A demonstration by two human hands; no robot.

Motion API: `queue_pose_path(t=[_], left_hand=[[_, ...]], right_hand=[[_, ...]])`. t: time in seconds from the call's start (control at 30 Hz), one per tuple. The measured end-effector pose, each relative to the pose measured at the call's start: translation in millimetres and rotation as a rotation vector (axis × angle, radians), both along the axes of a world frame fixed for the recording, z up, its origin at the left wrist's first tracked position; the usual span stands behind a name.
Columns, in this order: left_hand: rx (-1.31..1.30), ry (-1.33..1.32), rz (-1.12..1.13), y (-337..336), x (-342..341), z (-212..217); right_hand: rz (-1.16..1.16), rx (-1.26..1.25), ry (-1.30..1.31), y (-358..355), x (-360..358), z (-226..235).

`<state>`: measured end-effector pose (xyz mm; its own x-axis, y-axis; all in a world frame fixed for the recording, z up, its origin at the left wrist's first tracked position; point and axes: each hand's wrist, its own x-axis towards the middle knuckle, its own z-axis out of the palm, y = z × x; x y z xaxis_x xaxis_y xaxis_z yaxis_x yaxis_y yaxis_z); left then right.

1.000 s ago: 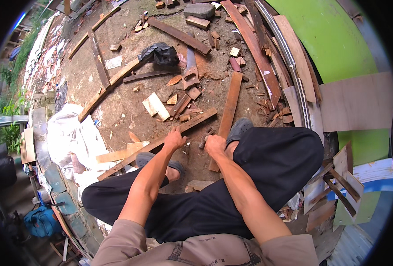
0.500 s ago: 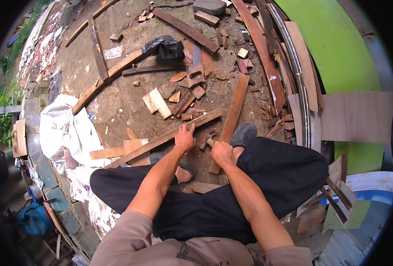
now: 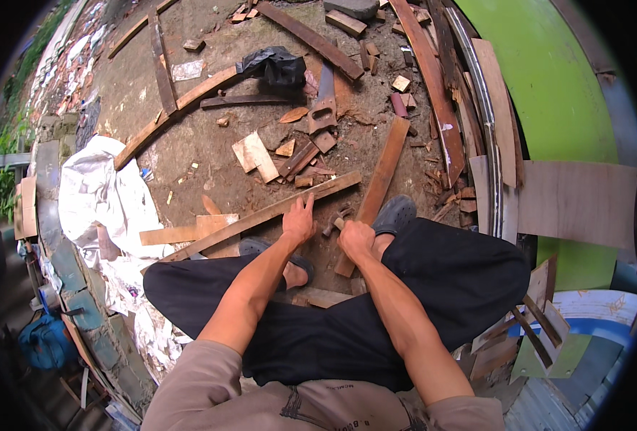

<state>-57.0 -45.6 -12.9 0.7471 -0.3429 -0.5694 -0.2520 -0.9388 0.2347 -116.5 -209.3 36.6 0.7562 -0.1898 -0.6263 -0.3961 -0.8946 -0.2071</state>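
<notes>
A long, narrow wooden strip (image 3: 261,220) slants across the ground in front of me, its far end to the right. My left hand (image 3: 300,221) rests against its near edge with fingers stretched out. My right hand (image 3: 356,237) is wrapped round the handle of a claw hammer (image 3: 341,213), whose head is low over the ground between the hands. Beside that hand, a brown wooden plank (image 3: 386,171) runs away from me, its near end close to my right foot.
A handsaw (image 3: 323,108) lies ahead, near a black plastic bag (image 3: 279,70) and wood offcuts (image 3: 255,156). White sacking (image 3: 103,190) is heaped at left. Long boards (image 3: 433,93) and a green panel (image 3: 548,79) line the right side. A light board piece (image 3: 216,226) lies by the strip.
The view has shifted slightly. The hammer head has tilted a little in my right hand, and the fingers of my left hand have straightened somewhat along the strip.
</notes>
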Motion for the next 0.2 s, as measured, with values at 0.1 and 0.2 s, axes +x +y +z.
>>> queue_pose_path(t=[0.1, 0.2], left_hand=[[0.044, 0.044, -0.026, -3.2, 6.9, 6.7], [0.112, 0.043, -0.070, -11.0, 6.9, 6.7]], right_hand=[[-0.005, -0.018, 0.044, 0.2, -0.6, 2.8], [0.004, -0.027, 0.111, -3.0, -1.1, 5.8]])
